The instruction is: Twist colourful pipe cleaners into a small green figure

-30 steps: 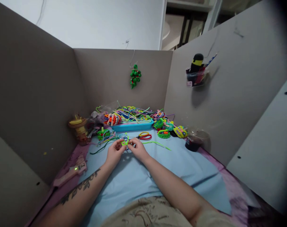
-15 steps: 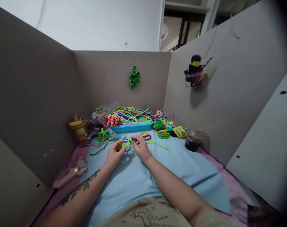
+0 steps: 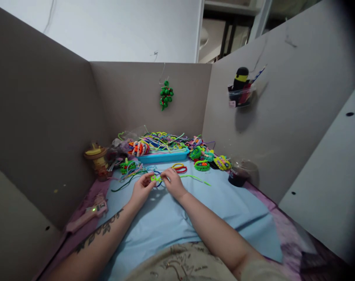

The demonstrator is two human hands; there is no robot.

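Observation:
Above the blue cloth (image 3: 165, 218), my left hand (image 3: 143, 187) pinches a small looped piece of pipe cleaners (image 3: 156, 178), bright yellow-green and dark blue. My right hand (image 3: 173, 182) is closed at the right side of the same piece, its fingertips pinched against it. Fingers hide part of the piece. A lime pipe cleaner (image 3: 196, 179) stretches out to the right from behind my right hand. Just beyond that hand, red-and-yellow loops (image 3: 181, 168) lie on the cloth.
A blue tray (image 3: 164, 157) heaped with pipe cleaners stands at the back. Finished-looking coloured pieces (image 3: 202, 166) lie right of it. A pink glue gun (image 3: 88, 214) with a lit green light rests left. A dark cup (image 3: 238, 176) stands right, a lidded cup (image 3: 97, 162) left. Panels enclose three sides.
My right hand has shifted slightly left and its fingertips have lowered onto the pipe cleaner piece. My left hand stays almost where it was, still pinching it.

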